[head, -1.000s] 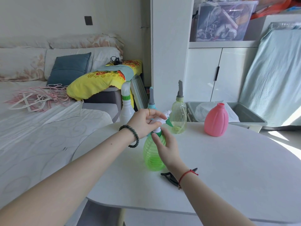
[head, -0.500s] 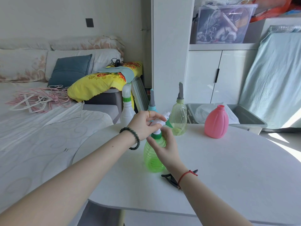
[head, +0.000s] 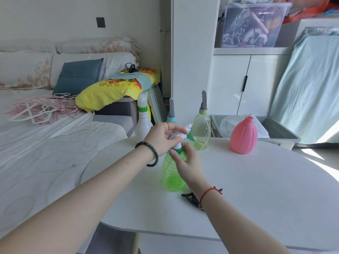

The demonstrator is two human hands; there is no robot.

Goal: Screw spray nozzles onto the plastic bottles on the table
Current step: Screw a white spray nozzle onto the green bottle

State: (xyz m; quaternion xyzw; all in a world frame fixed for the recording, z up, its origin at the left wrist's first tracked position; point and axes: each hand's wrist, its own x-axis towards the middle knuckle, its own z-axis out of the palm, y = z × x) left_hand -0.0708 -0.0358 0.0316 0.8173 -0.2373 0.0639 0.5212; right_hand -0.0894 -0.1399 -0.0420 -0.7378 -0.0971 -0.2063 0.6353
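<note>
A green ribbed bottle (head: pixel 170 176) stands upright on the white table (head: pixel 256 189). A white spray nozzle (head: pixel 180 133) with a green collar and green trigger sits on its neck. My left hand (head: pixel 161 139) grips the nozzle head from the left. My right hand (head: pixel 186 163) pinches the green collar at the neck. Behind stand a white bottle (head: pixel 144 123), a blue-collared bottle (head: pixel 171 114) mostly hidden by my left hand, and a pale green bottle (head: pixel 202 131), each with a nozzle on. A pink bottle (head: pixel 243 138) at the right has an open neck.
A black hair clip (head: pixel 190 197) lies on the table under my right wrist. A grey bin (head: pixel 278 131) with a plastic bag sits behind the table. A bed with hangers is to the left, a white cabinet behind.
Both hands stay on the green bottle's nozzle; my right hand's fingers have shifted slightly round the collar. The nozzle head points a little more to the right.
</note>
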